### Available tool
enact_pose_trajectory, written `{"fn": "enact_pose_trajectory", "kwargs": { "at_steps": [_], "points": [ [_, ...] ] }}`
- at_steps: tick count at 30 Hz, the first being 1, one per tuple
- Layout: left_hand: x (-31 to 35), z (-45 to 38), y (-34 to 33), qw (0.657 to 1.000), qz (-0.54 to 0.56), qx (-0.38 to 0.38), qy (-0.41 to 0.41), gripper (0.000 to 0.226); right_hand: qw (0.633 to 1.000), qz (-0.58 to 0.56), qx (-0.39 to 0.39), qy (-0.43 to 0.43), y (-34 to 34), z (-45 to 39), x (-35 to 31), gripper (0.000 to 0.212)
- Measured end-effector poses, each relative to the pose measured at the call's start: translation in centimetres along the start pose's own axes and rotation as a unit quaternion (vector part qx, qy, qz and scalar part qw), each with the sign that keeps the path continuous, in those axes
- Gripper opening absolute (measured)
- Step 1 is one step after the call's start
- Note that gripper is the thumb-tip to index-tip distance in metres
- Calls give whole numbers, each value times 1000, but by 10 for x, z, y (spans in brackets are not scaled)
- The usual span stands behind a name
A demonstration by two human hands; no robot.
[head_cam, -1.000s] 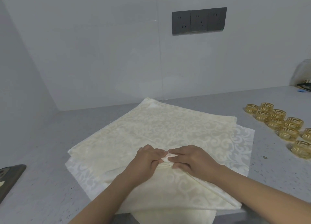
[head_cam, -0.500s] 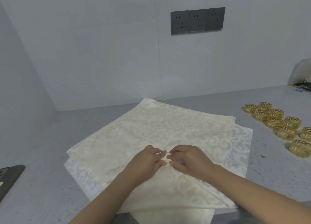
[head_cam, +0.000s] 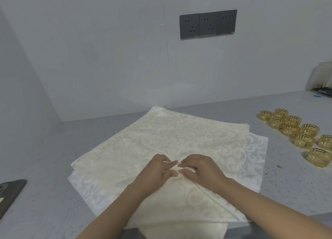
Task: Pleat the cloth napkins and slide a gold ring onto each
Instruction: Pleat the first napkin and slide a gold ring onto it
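Napkin (head_cam: 179, 141) fold between both hands, left fingers (head_cam: 166, 164), right fingers (head_cam: 186, 164) pinching it

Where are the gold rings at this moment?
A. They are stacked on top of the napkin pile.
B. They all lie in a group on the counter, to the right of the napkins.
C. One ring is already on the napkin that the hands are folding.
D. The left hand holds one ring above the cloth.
B: the gold rings sit clustered on the counter right of the napkins, while the left hand and right hand pinch only cloth.
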State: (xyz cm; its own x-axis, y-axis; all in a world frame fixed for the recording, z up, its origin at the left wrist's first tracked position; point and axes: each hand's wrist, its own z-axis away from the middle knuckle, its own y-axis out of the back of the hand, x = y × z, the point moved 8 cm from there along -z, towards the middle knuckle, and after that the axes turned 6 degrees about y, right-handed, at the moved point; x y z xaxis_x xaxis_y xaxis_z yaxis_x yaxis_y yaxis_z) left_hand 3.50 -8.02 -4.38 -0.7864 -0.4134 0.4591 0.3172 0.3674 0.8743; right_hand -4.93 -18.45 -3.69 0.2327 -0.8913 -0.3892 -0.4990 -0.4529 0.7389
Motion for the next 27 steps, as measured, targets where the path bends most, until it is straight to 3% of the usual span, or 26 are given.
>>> {"fn": "enact_pose_trajectory", "kwargs": {
  "at_steps": [4, 10, 13, 23, 27],
  "points": [
    [0, 0, 4, 997, 63, 48, 11, 30, 999, -36, 2, -31, 3, 1, 2, 43],
    [16, -10, 13, 993, 89, 79, -5, 24, 995, -67, 39, -66, 31, 8, 5, 19],
    [29, -23, 13, 992, 83, 93, -22, 26, 987, -79, 55, -129, 55, 18, 24, 22],
    [95, -75, -32, 988, 55, 112, -95, 30, 965, 63, 51, -250, 143, 79, 99, 28],
    [123, -91, -51, 983, 43, 120, -133, 29, 932, 223, 84, -273, 176, 112, 120, 24]
  ]
}}
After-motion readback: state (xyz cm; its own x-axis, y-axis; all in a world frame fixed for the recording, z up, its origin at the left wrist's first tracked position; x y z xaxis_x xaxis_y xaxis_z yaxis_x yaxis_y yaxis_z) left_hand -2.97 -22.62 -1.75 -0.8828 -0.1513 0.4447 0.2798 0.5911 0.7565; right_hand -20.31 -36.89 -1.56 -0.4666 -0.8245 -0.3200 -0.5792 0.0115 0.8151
